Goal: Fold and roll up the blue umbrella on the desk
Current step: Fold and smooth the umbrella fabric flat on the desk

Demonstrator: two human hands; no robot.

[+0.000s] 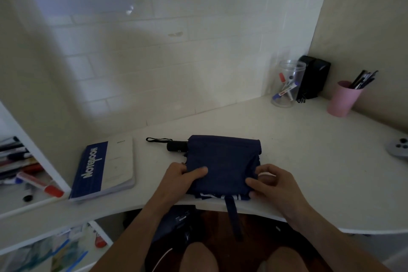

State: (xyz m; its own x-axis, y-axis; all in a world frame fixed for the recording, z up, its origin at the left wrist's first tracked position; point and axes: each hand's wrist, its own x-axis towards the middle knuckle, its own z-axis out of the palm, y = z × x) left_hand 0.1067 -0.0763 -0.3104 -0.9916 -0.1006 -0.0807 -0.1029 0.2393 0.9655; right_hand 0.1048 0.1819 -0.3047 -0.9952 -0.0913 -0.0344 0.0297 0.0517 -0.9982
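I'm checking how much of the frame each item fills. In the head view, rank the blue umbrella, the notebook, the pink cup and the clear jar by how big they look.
1. blue umbrella, nearest the camera, which inflates it
2. notebook
3. pink cup and clear jar: these look alike, so I won't rank them.

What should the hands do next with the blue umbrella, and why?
Probably roll the cloth away from the body, toward the handle's side. The umbrella lies flat on the desk, its cloth folded but not yet rolled. The left hand and right hand both pinch its near edge, and the strap hangs loose over the desk edge, unfastened.
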